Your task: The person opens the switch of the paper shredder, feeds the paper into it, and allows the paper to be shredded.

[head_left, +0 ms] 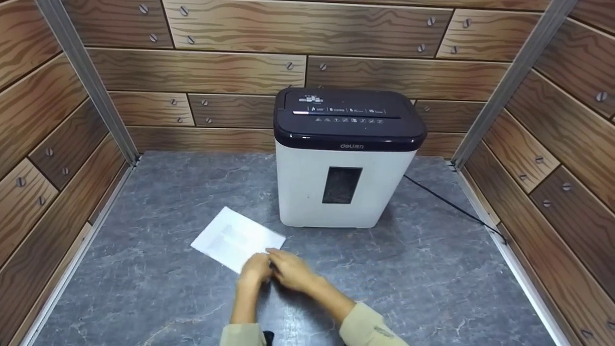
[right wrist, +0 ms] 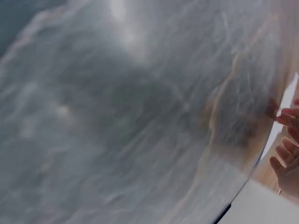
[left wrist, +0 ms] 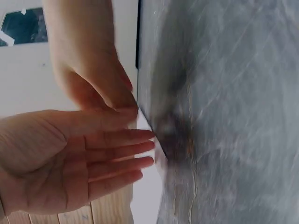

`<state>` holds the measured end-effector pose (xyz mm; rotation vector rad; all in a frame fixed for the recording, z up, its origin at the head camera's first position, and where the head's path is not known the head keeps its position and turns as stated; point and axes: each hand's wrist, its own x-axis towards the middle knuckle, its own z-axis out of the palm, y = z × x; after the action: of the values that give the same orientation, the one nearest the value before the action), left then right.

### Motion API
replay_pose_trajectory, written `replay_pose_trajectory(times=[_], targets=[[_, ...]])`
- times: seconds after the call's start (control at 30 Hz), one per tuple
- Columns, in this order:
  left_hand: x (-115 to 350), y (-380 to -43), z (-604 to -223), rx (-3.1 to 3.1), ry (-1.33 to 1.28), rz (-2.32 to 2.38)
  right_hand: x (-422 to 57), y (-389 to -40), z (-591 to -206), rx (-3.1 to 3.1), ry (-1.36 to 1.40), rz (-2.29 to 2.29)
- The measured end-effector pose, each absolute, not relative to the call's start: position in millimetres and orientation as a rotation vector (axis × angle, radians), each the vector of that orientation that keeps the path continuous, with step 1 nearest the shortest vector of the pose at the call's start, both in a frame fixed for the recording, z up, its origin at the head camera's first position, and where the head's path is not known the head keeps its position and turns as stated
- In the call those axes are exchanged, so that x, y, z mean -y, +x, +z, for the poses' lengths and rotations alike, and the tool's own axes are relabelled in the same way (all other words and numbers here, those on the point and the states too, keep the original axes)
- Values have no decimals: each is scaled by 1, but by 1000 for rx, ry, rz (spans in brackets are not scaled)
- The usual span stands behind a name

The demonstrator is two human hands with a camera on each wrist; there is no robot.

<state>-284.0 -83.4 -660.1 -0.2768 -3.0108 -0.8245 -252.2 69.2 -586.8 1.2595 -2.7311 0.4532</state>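
Observation:
A white sheet of paper [head_left: 226,235] with faint print lies at an angle on the grey floor, left of a white and dark paper shredder [head_left: 300,187]. My left hand [head_left: 256,267] is at its near edge. The left wrist view shows that hand [left wrist: 56,158] palm toward the camera, fingers straight, fingertips by the paper [left wrist: 147,198]. Close beside it, my right hand [head_left: 290,270] pinches the near right corner, its fingertips meeting the left thumb; the contact is partly hidden. At the right wrist view's edge, only parts of the hands [right wrist: 287,172] show.
The shredder's dark top has a long feed slot [head_left: 346,115], and its front a small window [head_left: 342,185]. A black cord [head_left: 447,202] runs from it to the right side. Wood-patterned walls [head_left: 230,72] stand at the back and both sides.

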Motion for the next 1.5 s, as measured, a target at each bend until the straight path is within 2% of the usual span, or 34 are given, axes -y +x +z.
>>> replay_pose_trajectory(times=[0.13, 0.23, 0.43, 0.6, 0.97, 1.13, 1.27, 1.4, 1.5], targets=[[94, -256, -582, 3008, -26, -897, -63, -249, -587, 2805, 1328, 310], [106, -250, -556, 2941, 112, -896, -67, -248, -585, 2809, 1361, 252], [130, -262, -556, 2986, 372, -754, -88, -251, -579, 2651, 1428, 266], [132, -263, -564, 3020, 500, -788, -107, -258, -579, 2563, 1483, 325], [123, -263, -570, 2789, 565, -873, -128, -266, -578, 2637, 1428, 423], [124, -259, -566, 2678, 590, -970, -137, -268, -580, 2720, 1349, 621], [122, -255, -558, 2605, 610, -1172, -145, -274, -587, 2708, 1120, 861], [119, -254, -551, 2519, 612, -1356, -153, -279, -593, 2662, 629, 1225], [117, -254, -549, 2429, 596, -1498, -158, -281, -591, 2589, 254, 1702]])
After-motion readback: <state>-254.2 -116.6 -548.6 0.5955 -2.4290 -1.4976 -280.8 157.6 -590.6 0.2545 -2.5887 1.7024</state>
